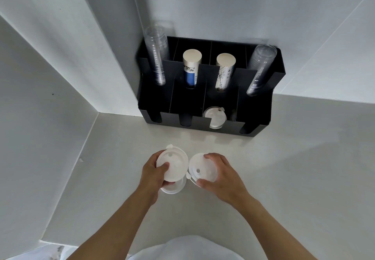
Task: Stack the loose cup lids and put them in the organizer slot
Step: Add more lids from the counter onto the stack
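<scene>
Two hands — left hand (pixel 153 175), right hand (pixel 222 178) — each grip white lids (pixel 174 166).

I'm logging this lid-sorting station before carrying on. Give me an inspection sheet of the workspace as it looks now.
Surface: pale counter in a wall corner, bare apart from the items below.
Job's things: white lids in the left hand, another lid below them; single lid in the right hand; lids in the slot, third front slot from the left of the black organizer.
Clutter: nothing seen.
Grips: left hand closed on the white lids; right hand closed on the single lid.
Cables: nothing seen.
Surroundings: two clear cup stacks and two paper cup stacks in the rear slots; white walls.
</scene>
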